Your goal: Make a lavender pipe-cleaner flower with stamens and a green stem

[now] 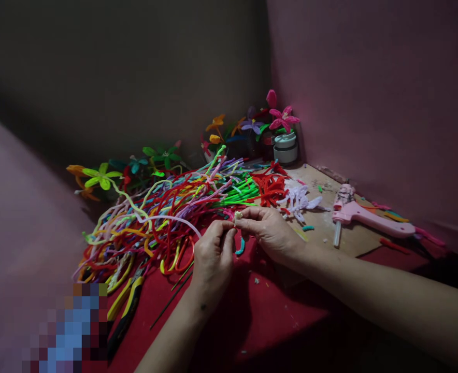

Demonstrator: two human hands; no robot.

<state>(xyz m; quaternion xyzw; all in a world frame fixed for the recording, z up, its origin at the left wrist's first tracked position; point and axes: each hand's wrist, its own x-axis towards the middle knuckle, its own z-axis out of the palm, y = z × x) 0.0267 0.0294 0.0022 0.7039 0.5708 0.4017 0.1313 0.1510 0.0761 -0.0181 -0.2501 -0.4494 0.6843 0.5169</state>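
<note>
My left hand [213, 254] and my right hand [271, 230] meet over the front of the table, fingertips pinched together. Between them a small pale-yellow tuft [238, 214] shows at the right thumb and forefinger. The left fingers grip just below it, and whatever part they hold is mostly covered. A lavender pipe cleaner [174, 219] curves out of the pile towards the left knuckles; I cannot tell whether it touches them. Under the fingertips a short teal pipe cleaner piece [240, 246] lies on the red cloth [268, 295].
A heap of coloured pipe cleaners [136, 228] spreads left, with yellow-handled pliers [130, 300] before it. Thin dark rods [170, 308] lie by my left wrist. On a board at right rests a pink glue gun [372, 217]. Pipe-cleaner flowers [284, 118] and a grey jar [285, 150] stand behind.
</note>
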